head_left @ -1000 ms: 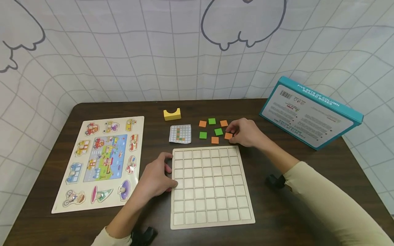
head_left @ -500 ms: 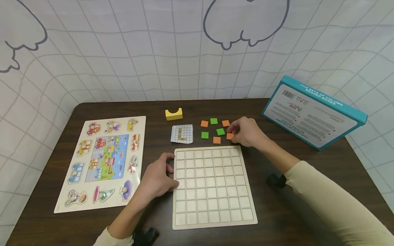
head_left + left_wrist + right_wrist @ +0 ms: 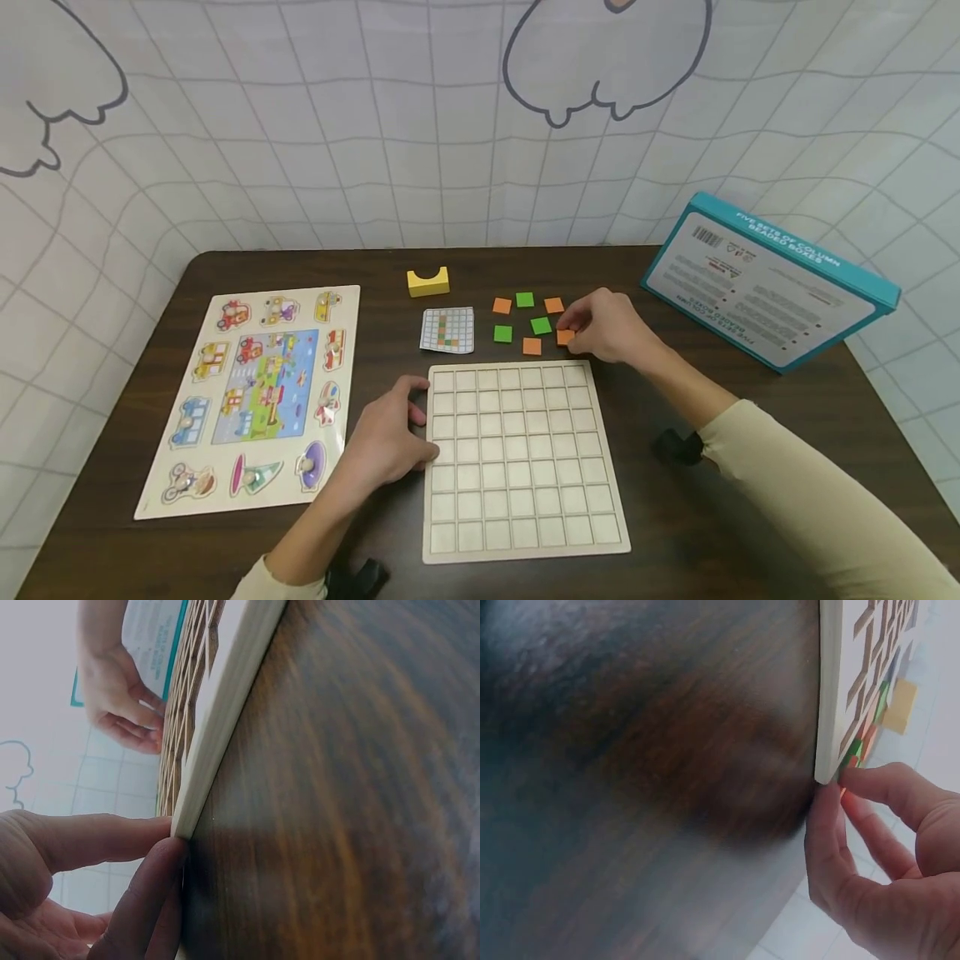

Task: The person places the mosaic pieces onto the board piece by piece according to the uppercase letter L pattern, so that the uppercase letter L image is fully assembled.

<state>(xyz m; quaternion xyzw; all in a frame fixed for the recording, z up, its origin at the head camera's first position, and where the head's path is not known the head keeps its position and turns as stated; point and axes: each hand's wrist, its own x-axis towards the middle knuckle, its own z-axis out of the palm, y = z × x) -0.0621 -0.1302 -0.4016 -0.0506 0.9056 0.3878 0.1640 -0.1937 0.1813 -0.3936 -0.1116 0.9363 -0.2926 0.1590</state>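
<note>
Your R hand (image 3: pixel 606 327) is the one at the orange tile (image 3: pixel 566 337); the L is well apart, across the board (image 3: pixel 519 450). Tile lies on the table (image 3: pixel 697 508), just past the board's far edge, near its R corner but not touching. The relation that counts, I'd judge: board is on your side of the tile, so tile-to-grid runs back toward you & a bit L. Tile's sq., so no long axis; board looks abt. sq. too, sides roughly in line w/ you.

R: thumb & fingertips pinch the tile at its R side, approx.; the R wrist view shows just a sliver of orange there, so exact contact's hard to tell. L hand (image 3: pixel 393 433): thumb & fingers pinch the board's L edge, thumb tip just over the rim.

Materials: board looks like pale wood, raised thin ribs making shallow sq. pockets, rounded corners. Tiles are flat, matte, solid-colored, prob. painted wood. Other orange ones & the green tiles (image 3: pixel 541 326) sit scattered L of your R hand. Pattern card (image 3: pixel 447 330) beside them looks like thin paper, slightly curled; yellow block (image 3: pixel 428 283) behind it has a scooped top. Table's dark wood grain w/ a soft sheen.
</note>
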